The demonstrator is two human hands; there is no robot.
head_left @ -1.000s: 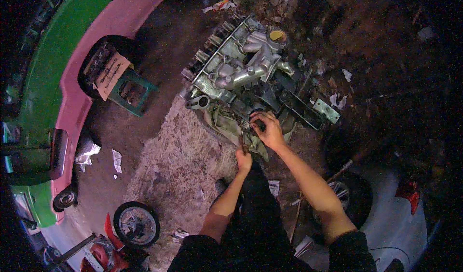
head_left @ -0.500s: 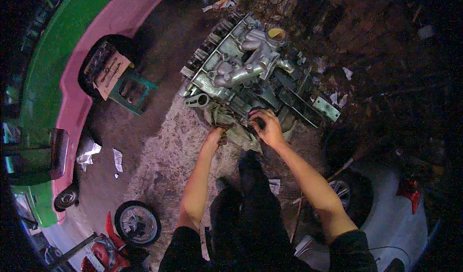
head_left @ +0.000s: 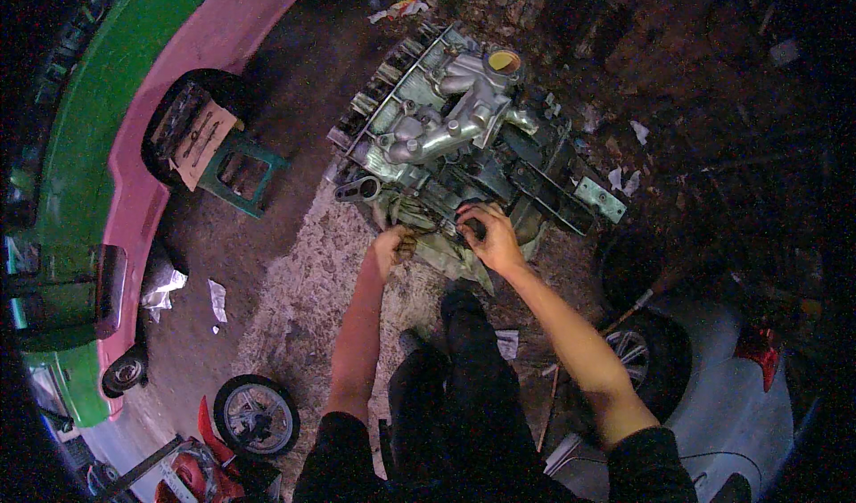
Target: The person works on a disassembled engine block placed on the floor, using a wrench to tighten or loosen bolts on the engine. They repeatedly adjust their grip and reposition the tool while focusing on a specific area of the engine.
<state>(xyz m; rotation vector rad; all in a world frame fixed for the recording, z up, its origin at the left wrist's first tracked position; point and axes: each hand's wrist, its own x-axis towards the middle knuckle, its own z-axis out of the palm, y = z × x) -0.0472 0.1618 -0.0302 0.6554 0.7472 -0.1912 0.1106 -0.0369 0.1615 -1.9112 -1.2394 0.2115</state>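
Two bare hands are at the near edge of a big engine (head_left: 437, 119), a mass of silver castings and darker metal that sits on the floor ahead of the person, and they are apart from each other. The right hand (head_left: 492, 243) is bent against the middle of the engine's near edge, its thumb and fingers curled toward one another at a dark part; whether anything is pinched between them I cannot tell. The left hand (head_left: 394, 248) is half curled near the engine's left near corner, by a crumpled greenish cloth (head_left: 450, 260) bunched along that edge; I cannot tell whether its fingers grip something. A grey metal piece with a round hole (head_left: 346, 194) juts from the engine's left near corner, just beyond the left hand. A pale flat plate with holes (head_left: 599, 200) sticks out at the engine's right end. Left of the engine, well apart, are a green stool (head_left: 264, 154) and a sheet of cardboard (head_left: 196, 160) bearing slim tools, with a green and pink vehicle (head_left: 143, 146) farther left. Nearer the person than the engine lie a spoked wheel (head_left: 232, 407) to its left and a grey car (head_left: 740, 405) to its right.
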